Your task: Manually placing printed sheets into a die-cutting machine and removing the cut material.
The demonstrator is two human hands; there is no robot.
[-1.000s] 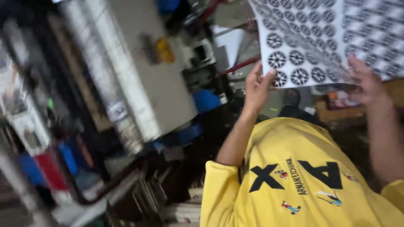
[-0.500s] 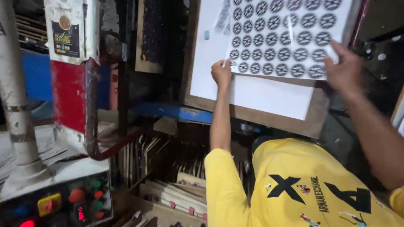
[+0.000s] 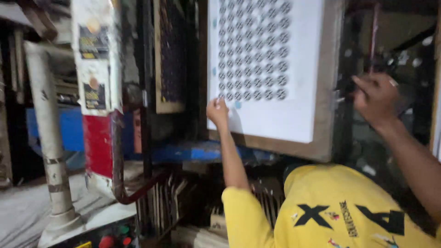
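A white sheet printed with rows of small round black patterns (image 3: 255, 50) lies flat against a white board (image 3: 275, 119) in a brown frame (image 3: 328, 92) that stands upright in a machine. My left hand (image 3: 217, 111) presses with closed fingers on the sheet's lower left corner. Off the sheet, my right hand (image 3: 374, 94) hovers beside the frame's right edge, holding nothing, with its fingers loosely bent. My yellow shirt (image 3: 340, 211) fills the lower right.
A blue machine bar (image 3: 202, 151) runs under the frame. Left of it stand a red and white panel (image 3: 96, 92) and a pale metal post (image 3: 48, 138). Coloured buttons (image 3: 115, 236) sit at the bottom. Stacked boards (image 3: 170, 206) stand below the bar.
The sheet went from held overhead in both hands to lying on the framed board. My right hand has let go and moved right. My view has swung towards the machine.
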